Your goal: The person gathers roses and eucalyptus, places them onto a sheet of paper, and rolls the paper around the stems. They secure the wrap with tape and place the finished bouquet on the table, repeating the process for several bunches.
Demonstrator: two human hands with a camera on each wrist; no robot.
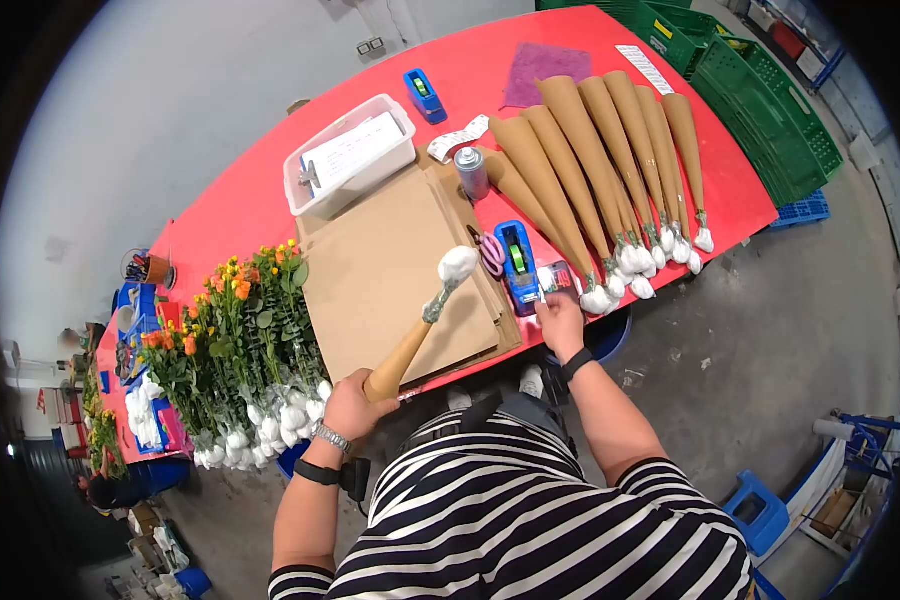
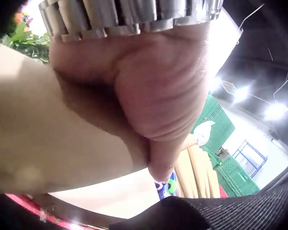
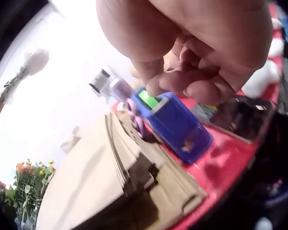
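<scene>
My left hand (image 1: 350, 408) grips a brown paper cone (image 1: 400, 362) near its wide end. The narrow end points up and away, where green stems (image 1: 433, 306) come out into a white wrapped tip (image 1: 458, 264). In the left wrist view the paper (image 2: 53, 139) fills the space beside the palm. At the table's front edge, my right hand (image 1: 562, 325) is by the blue tape dispenser (image 1: 516, 262). Its thumb and finger pinch a small pale strip of tape (image 1: 541, 288) close to the dispenser. In the right wrist view the curled fingers (image 3: 201, 88) overlap the dispenser's top.
Stacked brown paper sheets (image 1: 390, 290) lie before me. Several finished cones (image 1: 595, 150) lie at the right, flower bunches (image 1: 255, 330) at the left. Pink-handled scissors (image 1: 492, 254), a spray can (image 1: 472, 174), a phone (image 1: 560, 277) and a white bin (image 1: 350, 155) are on the red table (image 1: 250, 190).
</scene>
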